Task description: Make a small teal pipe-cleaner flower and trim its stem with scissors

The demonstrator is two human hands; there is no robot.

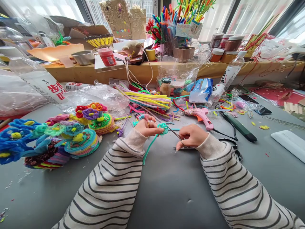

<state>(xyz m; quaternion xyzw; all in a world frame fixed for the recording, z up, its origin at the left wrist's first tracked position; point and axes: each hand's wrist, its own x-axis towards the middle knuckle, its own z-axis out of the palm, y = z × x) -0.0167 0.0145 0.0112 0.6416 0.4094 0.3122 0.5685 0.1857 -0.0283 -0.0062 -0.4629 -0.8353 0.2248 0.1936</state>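
Observation:
Between the fingers of my left hand [147,127] is a turquoise pipe cleaner flower [163,128] with looped petals. One loose turquoise stem [150,149] hangs down from it, and another bit points right toward my other hand. My right hand [192,136] is closed around the handles of a pair of scissors [175,133]. Their blades reach left to the flower's right edge; whether they touch it I cannot tell. A dark object lies on the table just under my right hand, partly covered by it.
Finished pipe cleaner flowers [78,136] stand on the left. A pink glue gun [201,117] with its cord and a green-black utility knife [240,127] lie to the right. Behind are bundled pipe cleaners [147,99], a small jar [165,87] and a tilted water bottle [40,79].

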